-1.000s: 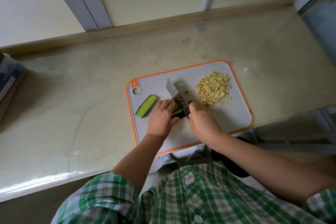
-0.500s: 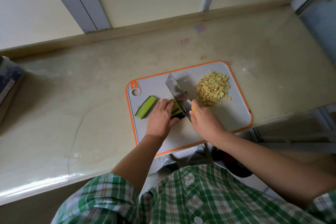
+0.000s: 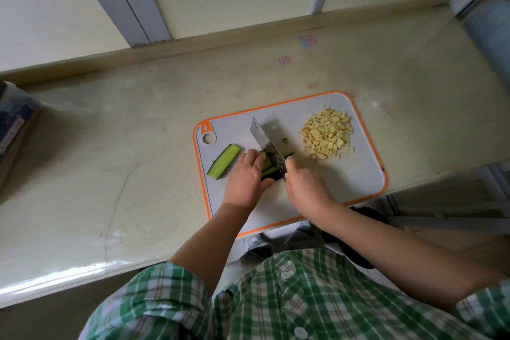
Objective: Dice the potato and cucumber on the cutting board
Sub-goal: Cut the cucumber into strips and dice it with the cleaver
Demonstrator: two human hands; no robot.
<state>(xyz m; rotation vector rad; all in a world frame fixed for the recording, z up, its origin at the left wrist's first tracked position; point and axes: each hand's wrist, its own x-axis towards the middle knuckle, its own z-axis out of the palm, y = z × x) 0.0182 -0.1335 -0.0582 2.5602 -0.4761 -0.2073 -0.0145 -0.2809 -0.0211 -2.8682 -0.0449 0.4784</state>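
Note:
A grey cutting board with an orange rim [image 3: 356, 182] lies on the counter. A heap of diced potato [image 3: 328, 136] sits at its back right. My left hand [image 3: 245, 176] holds down cucumber strips [image 3: 268, 166] in the board's middle, fingers curled over them. My right hand [image 3: 305, 188] grips the handle of a cleaver [image 3: 266, 143], whose blade stands on the strips just right of my left fingers. A separate cucumber piece [image 3: 224, 161] lies cut side up at the board's left. One small cucumber bit [image 3: 284, 141] lies behind the blade.
The beige counter [image 3: 124, 146] stretches far to the left, with a dark box [image 3: 13, 130] at its left edge. A raised ledge and wall run along the back. The board's near edge overhangs the counter front beside my body.
The cleaver went up and came back down on the cucumber strips. My left hand stayed on the strips. The view shifted slightly.

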